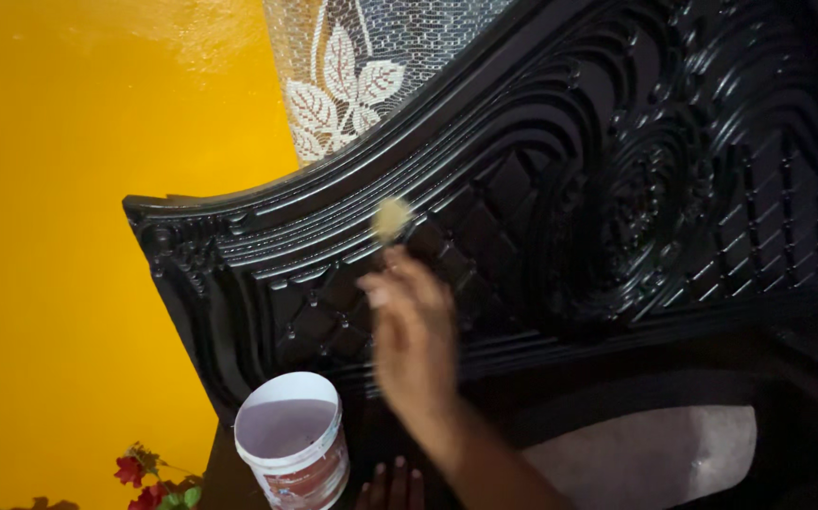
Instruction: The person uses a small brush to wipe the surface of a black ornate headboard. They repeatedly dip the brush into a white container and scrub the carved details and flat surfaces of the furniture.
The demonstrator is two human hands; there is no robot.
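Your right hand is raised near frame centre, motion-blurred, fingers closed narrow around the handle of a small brush. The pale bristle tip sits at about 11 o'clock from the hand and appears to touch the carved black headboard, just below its curved top rail and at the upper edge of the diamond-lattice panel.

Your left hand shows only as a few fingertips at the bottom edge, at 6 o'clock from the right hand. I cannot tell whether it grips anything or merely rests there. Just beside it, at 9 o'clock, stands a small white bucket, open, with a pale lilac-tinted inside.

Surroundings: a yellow wall fills the left side. A white lace curtain with a leaf pattern hangs behind the headboard at 12 o'clock. Red flowers sit at the lower left corner. A pale cushion lies at 4 o'clock.

Notes for working this surface well, as judgement:
- The relief is deep; work the bristle tip into grooves and around the small studs at the lattice crossings instead of skimming the ridges.
- Follow each curved moulding along its length, from the scroll at 9 o'clock toward the rosette at 3 o'clock.
- Keep the brush load light; excess would likely pool in the recesses.
- The gloss makes coverage hard to read, so check from an angle.
- Mind the curtain close behind the top rail.
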